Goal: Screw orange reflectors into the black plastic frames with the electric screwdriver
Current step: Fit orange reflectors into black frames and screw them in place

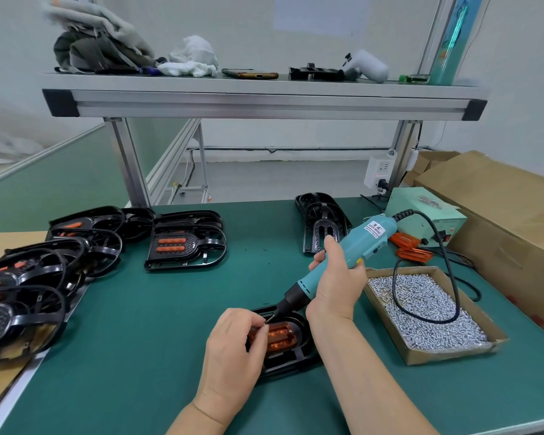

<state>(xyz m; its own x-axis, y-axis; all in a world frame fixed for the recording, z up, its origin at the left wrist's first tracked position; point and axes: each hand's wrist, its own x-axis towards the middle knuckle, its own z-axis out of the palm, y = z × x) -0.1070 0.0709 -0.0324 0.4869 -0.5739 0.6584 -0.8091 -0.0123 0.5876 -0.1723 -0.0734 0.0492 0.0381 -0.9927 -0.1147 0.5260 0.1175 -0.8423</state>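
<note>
A black plastic frame (291,361) lies on the green mat near the front, with an orange reflector (280,337) seated in it. My left hand (233,350) rests on the frame's left side, and its fingertips pinch a small screw at the screwdriver's bit. My right hand (335,277) grips the teal electric screwdriver (343,257), which slants down and left so that its tip meets the reflector's upper left corner. Loose orange reflectors (410,246) lie at the right, by the power unit.
A cardboard tray of screws (427,312) sits right of my hands, with the screwdriver's black cable across it. Assembled frames (186,243) are piled at the left. One bare frame (322,221) lies behind. A green power unit (427,215) and a cardboard box (509,215) stand at the right.
</note>
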